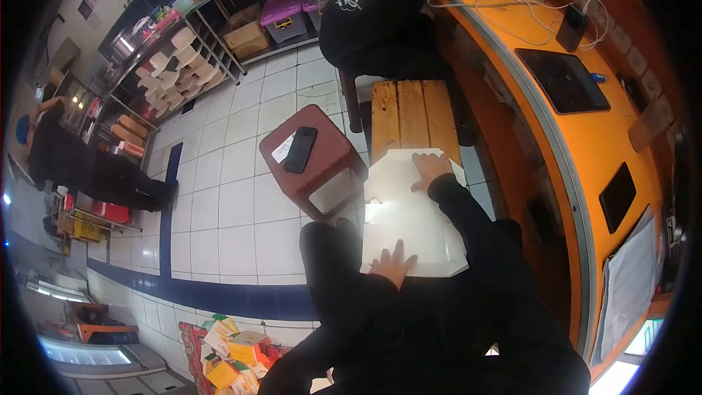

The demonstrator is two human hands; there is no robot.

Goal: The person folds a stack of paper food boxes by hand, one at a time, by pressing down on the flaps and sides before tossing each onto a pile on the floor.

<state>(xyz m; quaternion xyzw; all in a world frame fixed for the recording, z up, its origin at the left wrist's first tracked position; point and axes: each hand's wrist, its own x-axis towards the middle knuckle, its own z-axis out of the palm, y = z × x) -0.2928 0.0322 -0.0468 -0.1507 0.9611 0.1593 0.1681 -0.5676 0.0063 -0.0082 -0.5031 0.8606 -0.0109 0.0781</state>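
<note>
A flat white cardboard sheet [406, 212] with cut corners, like an unfolded box, lies on the wooden bench in front of me and reaches toward my lap. My left hand [393, 265] rests on its near edge with the fingers spread. Toward the far right corner, my right hand [431, 170] lies on the cardboard, thumb out to the side and fingers near the far edge. Neither hand is wrapped around anything. A small notch shows on the sheet's left side.
Left of the bench [413, 113] stands a brown stool [322, 148] bearing a phone [300, 149] and paper. An orange counter [512, 33] with a tablet [561, 80] runs along the right. One person [387, 22] sits ahead; another [88, 157] stands left. Boxes [234, 355] lie lower left.
</note>
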